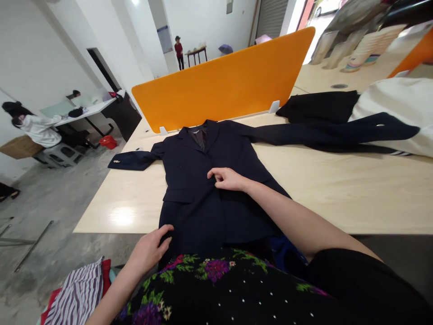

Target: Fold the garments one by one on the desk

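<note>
A dark navy suit jacket (192,221) lies front up on the pale wooden table, its collar toward the orange divider. One sleeve (131,160) is folded out to the left; the other stretches far to the right. My right hand (230,179) is at the middle of the jacket front, fingers curled onto the cloth by the front edge. At the lower left side of the jacket, near the hem, my left hand (152,247) touches the fabric with thumb and forefinger apart. The jacket's bottom edge hangs toward my floral black top (243,293).
The orange divider (223,81) stands along the table's (338,194) back. Black cloth (321,106) and a cream cloth (395,104) lie at right, with stacked cups (372,47) beyond. Striped clothing (79,293) is piled low at left. People are in the background.
</note>
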A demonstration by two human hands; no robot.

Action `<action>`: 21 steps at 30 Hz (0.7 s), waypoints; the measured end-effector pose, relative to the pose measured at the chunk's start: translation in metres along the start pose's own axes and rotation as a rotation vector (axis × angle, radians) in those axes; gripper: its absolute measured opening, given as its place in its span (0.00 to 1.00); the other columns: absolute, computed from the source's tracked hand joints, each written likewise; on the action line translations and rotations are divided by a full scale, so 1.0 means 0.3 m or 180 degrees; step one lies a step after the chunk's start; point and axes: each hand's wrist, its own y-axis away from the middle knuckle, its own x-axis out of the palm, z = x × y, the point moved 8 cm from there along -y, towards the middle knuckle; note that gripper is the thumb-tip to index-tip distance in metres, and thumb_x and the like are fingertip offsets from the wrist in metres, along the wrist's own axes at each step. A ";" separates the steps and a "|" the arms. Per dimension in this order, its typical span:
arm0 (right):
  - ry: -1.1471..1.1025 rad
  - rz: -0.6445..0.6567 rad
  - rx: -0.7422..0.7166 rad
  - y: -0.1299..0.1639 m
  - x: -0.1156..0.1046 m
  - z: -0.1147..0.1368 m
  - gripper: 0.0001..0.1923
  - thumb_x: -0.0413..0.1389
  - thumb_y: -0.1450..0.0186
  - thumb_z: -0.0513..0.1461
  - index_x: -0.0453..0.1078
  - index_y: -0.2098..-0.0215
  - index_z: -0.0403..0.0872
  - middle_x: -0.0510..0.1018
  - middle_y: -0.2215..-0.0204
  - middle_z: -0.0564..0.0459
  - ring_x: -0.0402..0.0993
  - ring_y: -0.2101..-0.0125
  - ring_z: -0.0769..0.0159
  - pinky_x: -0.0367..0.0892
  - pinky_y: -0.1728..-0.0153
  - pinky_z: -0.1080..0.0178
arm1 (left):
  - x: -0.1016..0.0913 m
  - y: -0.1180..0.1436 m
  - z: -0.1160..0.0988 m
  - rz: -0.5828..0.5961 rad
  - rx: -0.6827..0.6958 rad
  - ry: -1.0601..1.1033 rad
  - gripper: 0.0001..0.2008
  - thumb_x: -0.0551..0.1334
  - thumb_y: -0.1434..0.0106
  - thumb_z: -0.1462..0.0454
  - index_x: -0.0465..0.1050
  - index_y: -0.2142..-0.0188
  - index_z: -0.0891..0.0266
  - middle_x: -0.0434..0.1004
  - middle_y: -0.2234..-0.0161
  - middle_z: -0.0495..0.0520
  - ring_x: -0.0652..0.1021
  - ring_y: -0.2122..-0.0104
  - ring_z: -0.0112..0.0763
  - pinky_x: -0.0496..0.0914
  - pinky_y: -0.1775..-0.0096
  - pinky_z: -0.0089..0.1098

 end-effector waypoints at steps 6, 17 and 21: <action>0.0068 -0.0676 -0.0903 0.048 -0.054 0.144 0.10 0.56 0.39 0.43 0.72 0.62 0.47 0.71 0.77 0.57 0.67 0.73 0.69 0.63 0.66 0.65 | -0.178 0.012 -0.070 -0.1197 -0.0083 -0.1120 0.20 0.49 0.31 0.54 0.70 0.47 0.58 0.74 0.60 0.60 0.78 0.66 0.40 0.71 0.64 0.36; 0.0891 0.1008 -0.1871 0.114 0.271 0.215 0.28 0.56 0.38 0.55 0.69 0.46 0.47 0.71 0.46 0.42 0.62 0.43 0.57 0.55 0.46 0.54 | -0.100 -0.269 -0.149 -0.0503 0.1144 -0.0045 0.22 0.52 0.33 0.53 0.66 0.43 0.57 0.70 0.44 0.59 0.70 0.44 0.39 0.65 0.44 0.41; 0.0736 0.0822 -0.1801 0.081 0.236 0.194 0.24 0.56 0.36 0.52 0.70 0.47 0.47 0.72 0.47 0.42 0.63 0.43 0.57 0.57 0.47 0.55 | -0.279 -0.478 -0.082 -0.1693 0.0795 -0.0361 0.23 0.50 0.31 0.56 0.62 0.40 0.64 0.62 0.40 0.66 0.63 0.39 0.46 0.60 0.41 0.47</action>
